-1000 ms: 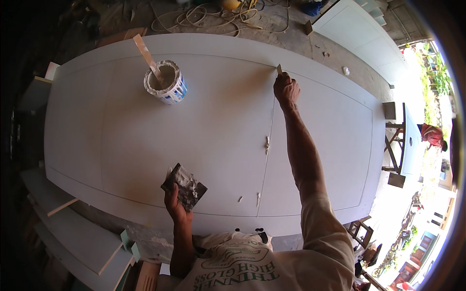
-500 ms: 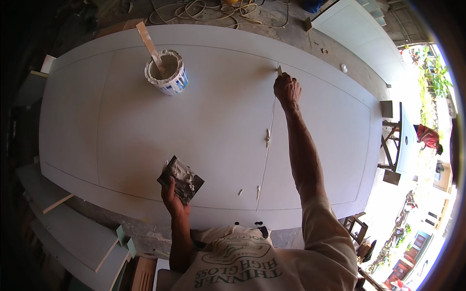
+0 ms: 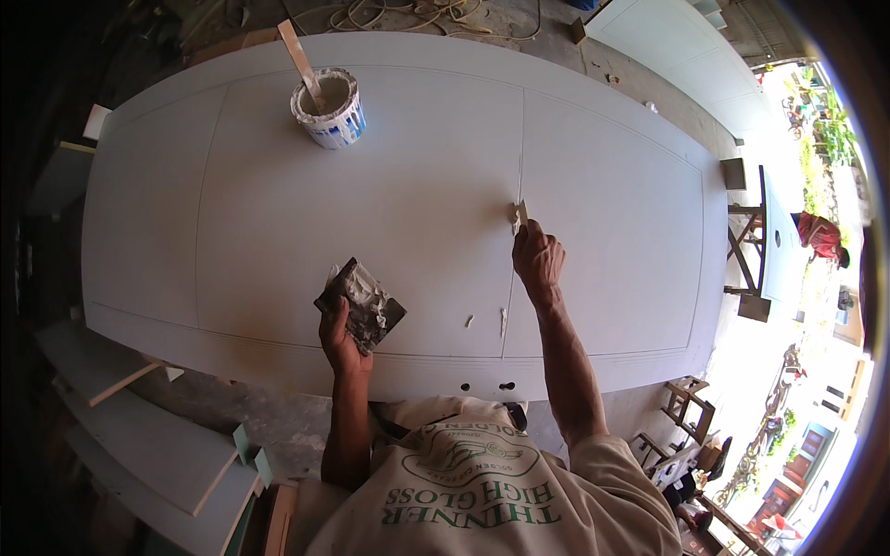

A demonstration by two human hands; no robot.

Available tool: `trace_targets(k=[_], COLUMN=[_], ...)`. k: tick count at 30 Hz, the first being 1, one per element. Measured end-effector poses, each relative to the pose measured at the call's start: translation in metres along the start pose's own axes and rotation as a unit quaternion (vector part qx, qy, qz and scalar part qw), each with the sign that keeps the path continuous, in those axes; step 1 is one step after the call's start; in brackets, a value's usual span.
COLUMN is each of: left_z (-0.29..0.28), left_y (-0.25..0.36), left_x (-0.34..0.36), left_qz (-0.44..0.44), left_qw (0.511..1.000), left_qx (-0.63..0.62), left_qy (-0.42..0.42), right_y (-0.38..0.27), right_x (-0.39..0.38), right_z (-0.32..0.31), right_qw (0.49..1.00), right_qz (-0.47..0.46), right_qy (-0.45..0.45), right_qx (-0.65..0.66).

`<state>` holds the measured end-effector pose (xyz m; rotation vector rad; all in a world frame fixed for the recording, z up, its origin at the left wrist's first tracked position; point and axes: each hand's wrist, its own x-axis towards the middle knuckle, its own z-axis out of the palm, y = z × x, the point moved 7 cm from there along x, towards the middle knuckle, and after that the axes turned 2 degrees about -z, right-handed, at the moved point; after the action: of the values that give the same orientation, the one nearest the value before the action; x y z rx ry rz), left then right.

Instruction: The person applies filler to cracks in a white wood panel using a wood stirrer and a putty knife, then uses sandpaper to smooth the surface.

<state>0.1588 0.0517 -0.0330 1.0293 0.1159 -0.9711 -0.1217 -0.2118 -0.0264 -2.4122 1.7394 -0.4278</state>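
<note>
A large white panel [image 3: 408,190] with thin grooves lies below me. My left hand [image 3: 345,329] grips a dark square board [image 3: 371,301] loaded with pale filler, held over the panel. At the groove right of centre, my right hand [image 3: 539,255] is closed on a putty knife [image 3: 520,213] with filler at its blade. Further down that groove are small filler streaks [image 3: 503,322]. A white-and-blue bucket [image 3: 337,130] of filler stands toward the panel's far edge, a wooden stick [image 3: 297,54] leaning in it.
Stacked boards [image 3: 148,445] are at lower left, another white panel [image 3: 667,51] at upper right. Tangled hoses [image 3: 389,14] lie on the floor beyond. At right, a person in red [image 3: 818,236] bends beside a panel on trestles [image 3: 746,250]. Wooden stands [image 3: 688,408] are at lower right.
My right hand and knife have moved down the groove toward me, and the upper filler lump there is no longer visible. My left hand and board sit higher in view, as does the panel.
</note>
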Motion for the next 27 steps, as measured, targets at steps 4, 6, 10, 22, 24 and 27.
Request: trace_targets(k=[4,6,10,22,24,27], left_z=[0.001,0.008,0.008,0.018,0.014,0.012], left_y=[0.0,0.0,-0.009,-0.018,-0.02,-0.023], left_x=[-0.003,-0.007,-0.009,-0.027,-0.026,-0.026], left_qz=[-0.001,-0.011,-0.026,-0.066,-0.071,-0.073], left_qw=[1.0,1.0,0.998,0.993,0.991,0.99], left_qx=[0.013,0.01,0.014,0.032,0.038,0.043], left_qy=[-0.011,-0.025,-0.051,-0.097,-0.102,-0.11], right_y=[-0.005,-0.006,-0.016,-0.037,-0.041,-0.043], right_x=[-0.062,-0.094,-0.15,-0.265,-0.27,-0.274], right_z=[-0.009,-0.013,-0.024,-0.046,-0.052,-0.058], right_qw=[0.999,0.999,0.999,0.991,0.991,0.994], right_qz=[0.014,0.025,0.02,0.085,0.081,0.061], right_qy=[-0.026,-0.031,-0.019,-0.084,-0.073,-0.052], right_qx=[0.021,0.026,0.039,0.063,0.072,0.073])
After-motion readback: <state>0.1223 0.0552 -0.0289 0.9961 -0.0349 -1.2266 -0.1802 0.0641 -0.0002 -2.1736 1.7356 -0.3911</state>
